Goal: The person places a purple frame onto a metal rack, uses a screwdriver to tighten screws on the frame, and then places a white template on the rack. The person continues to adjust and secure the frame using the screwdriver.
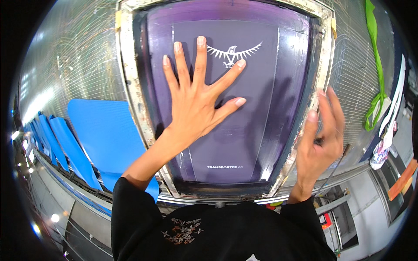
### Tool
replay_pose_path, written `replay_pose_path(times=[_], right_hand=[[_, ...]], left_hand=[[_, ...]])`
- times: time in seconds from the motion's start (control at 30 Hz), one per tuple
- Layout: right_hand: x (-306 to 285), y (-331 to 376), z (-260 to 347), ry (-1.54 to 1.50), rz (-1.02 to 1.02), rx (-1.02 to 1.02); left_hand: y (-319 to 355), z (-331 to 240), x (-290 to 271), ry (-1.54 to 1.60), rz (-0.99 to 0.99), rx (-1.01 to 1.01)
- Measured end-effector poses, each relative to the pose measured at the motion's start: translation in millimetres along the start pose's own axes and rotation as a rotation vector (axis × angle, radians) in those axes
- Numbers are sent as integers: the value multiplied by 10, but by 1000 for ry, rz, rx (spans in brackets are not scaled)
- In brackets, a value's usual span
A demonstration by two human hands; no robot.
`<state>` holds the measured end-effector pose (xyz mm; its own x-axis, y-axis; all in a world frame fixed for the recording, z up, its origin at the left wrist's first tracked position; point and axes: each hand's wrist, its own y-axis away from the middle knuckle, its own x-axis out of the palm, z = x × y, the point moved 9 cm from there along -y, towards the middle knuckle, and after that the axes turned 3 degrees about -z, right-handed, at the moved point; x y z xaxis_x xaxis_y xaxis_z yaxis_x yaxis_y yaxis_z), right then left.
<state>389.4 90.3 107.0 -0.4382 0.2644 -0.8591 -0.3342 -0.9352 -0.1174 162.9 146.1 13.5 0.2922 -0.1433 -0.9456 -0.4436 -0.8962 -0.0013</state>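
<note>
A screen-printing frame (325,30) with worn, paint-flecked wooden sides lies in front of me, its purple mesh (226,130) stretched across the middle. Through the mesh a dark panel with a white winged-bird emblem (233,53) and a small line of lettering shows. My left hand (193,95) rests palm down over the mesh, fingers spread wide, the forefinger tip at the emblem. At the frame's right side is my right hand (322,135), slightly blurred, fingers stretched and apart; the thumb and forefinger tips meet the wooden edge. No tool shows in either hand.
Blue sheets (102,126) lie and hang along the left side. A long table with a scratched, glossy top (78,56) runs under the frame. A green strap (375,61) trails down at the far right, near white cloth (396,98) and an orange-brown board (402,180).
</note>
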Motion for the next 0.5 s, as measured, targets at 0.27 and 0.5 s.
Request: replay_pose_path(times=[0.27,0.5], right_hand=[[887,-47,338,215,327,-361],[954,-8,353,250,324,-384]], left_hand=[[1,32,-19,-5,-55,-69],[6,40,-9,-23,-62,-50]])
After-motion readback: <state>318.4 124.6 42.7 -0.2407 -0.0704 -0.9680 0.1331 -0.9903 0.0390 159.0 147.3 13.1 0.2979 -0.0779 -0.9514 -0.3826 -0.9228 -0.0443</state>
